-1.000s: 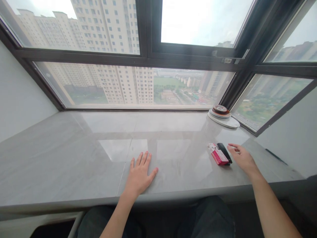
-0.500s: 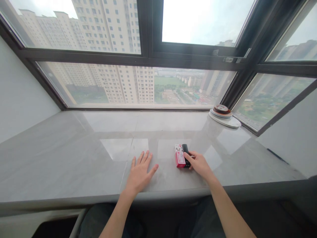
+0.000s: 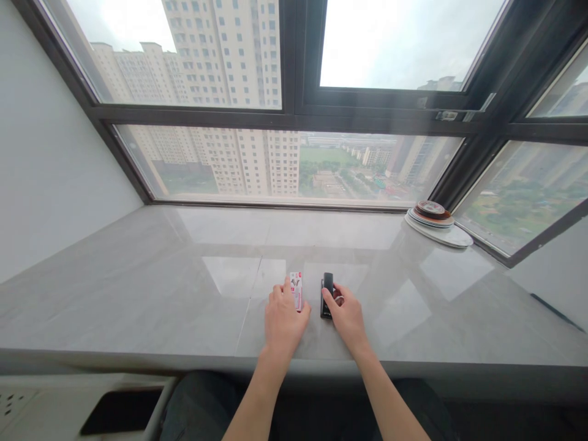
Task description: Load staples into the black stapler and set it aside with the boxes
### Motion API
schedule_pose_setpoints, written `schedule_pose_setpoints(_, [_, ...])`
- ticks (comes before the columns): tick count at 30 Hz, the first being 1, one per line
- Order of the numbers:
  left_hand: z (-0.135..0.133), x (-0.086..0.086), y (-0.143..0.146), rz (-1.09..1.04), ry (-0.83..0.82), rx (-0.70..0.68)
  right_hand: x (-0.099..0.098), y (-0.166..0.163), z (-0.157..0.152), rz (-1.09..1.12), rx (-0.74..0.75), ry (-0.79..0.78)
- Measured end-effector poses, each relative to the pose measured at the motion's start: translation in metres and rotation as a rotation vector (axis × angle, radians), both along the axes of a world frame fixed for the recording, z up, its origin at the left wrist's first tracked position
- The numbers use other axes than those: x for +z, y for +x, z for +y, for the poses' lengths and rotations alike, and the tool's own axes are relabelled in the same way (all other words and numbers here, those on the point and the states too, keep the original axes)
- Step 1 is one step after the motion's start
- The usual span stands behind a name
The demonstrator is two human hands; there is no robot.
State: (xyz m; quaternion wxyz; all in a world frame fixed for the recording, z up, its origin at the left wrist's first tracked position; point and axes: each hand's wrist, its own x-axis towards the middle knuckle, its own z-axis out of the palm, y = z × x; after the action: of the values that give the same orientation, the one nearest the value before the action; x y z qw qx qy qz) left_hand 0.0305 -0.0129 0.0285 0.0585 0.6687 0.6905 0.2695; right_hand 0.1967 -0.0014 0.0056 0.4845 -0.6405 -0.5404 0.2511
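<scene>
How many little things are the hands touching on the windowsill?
2. The red and white box lies under the left hand's fingertips. The black stick lies beside it, touched by the right hand. They lie apart.

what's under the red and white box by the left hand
Only the grey marble sill shows beneath the red and white box. The left hand covers its near end, so anything there is hidden.

No legible txt: print on red-and-white box [image 3: 296,290] too small, black device [image 3: 327,294] unmarked.
</scene>
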Motion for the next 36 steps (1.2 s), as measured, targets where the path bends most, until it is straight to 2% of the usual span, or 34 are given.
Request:
schedule_pose_setpoints(3, [-0.003, -0.002, -0.013, -0.017, -0.009, 0.006, -0.004, 0.016, -0.008, 0.009, -0.009, -0.012])
schedule_pose_setpoints(6, [0.004, -0.003, -0.048, -0.028, 0.038, 0.063, -0.005, 0.019, -0.012, 0.007, -0.007, -0.016])
schedule_pose_setpoints(12, [0.046, -0.010, -0.127, 0.051, 0.073, 0.248, -0.006, 0.017, -0.011, -0.019, -0.012, -0.010])
schedule_pose_setpoints(16, [0.060, -0.011, -0.142, 0.037, 0.088, 0.247, -0.008, 0.018, -0.010, -0.018, -0.005, -0.005])
schedule_pose_setpoints(18, [0.053, -0.009, -0.142, 0.028, 0.158, 0.251, -0.008, 0.019, -0.010, -0.014, -0.006, -0.003])
schedule_pose_setpoints(21, [0.029, -0.010, -0.145, 0.045, 0.241, 0.289, -0.009, 0.018, -0.010, -0.010, -0.008, -0.007])
schedule_pose_setpoints(25, [-0.004, -0.017, -0.155, 0.129, 0.132, 0.291, -0.009, 0.017, -0.009, 0.001, -0.007, -0.023])
schedule_pose_setpoints(28, [-0.018, -0.016, -0.145, 0.163, 0.110, 0.319, -0.008, 0.016, -0.010, -0.001, -0.007, -0.023])
schedule_pose_setpoints(30, [-0.023, -0.012, -0.119, 0.149, 0.151, 0.314, -0.007, 0.015, -0.010, -0.005, -0.004, -0.021])
schedule_pose_setpoints(31, [-0.024, -0.009, -0.101, 0.131, 0.171, 0.274, -0.006, 0.015, -0.010, -0.008, 0.001, -0.018])
schedule_pose_setpoints(34, [-0.025, -0.004, -0.045, 0.084, 0.170, 0.013, -0.005, 0.015, -0.011, -0.013, 0.028, -0.005])
schedule_pose_setpoints(36, [-0.020, -0.004, -0.019, 0.076, 0.159, -0.069, -0.005, 0.014, -0.012, -0.012, 0.045, 0.002])
